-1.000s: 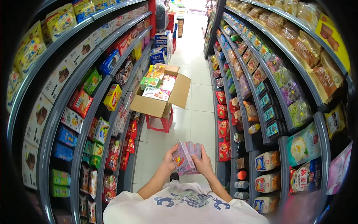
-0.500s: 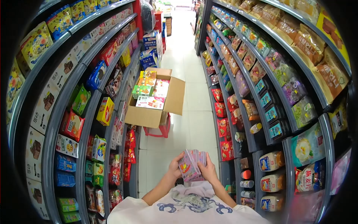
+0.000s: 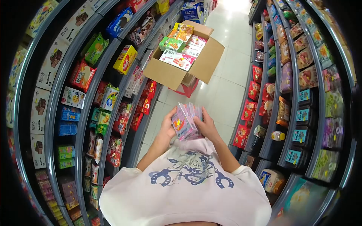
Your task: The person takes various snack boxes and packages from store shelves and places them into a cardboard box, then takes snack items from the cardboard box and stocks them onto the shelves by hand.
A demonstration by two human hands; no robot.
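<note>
Purple packs (image 3: 183, 124) grasped between two hands

Left hand (image 3: 168, 123) has the packs' left side; right hand (image 3: 206, 125) has the other, thumb across the face. Fingers grasping, no gap to the packs. Packs sit between the fingertips, tilted, just in front of the white shirt (image 3: 181, 196); can't count them from here. Best handling, I'd judge: even pressure from both sides so they don't fan apart, no crushing. Beyond the fingertips: cardboard box (image 3: 211, 58) with flaps spread, snack boxes (image 3: 177, 59) inside, red stool (image 3: 189, 89) beneath; these crowd the aisle. Left shelves (image 3: 80, 139) and right shelves (image 3: 317, 145) flank the fingers; elbows could knock stock.
</note>
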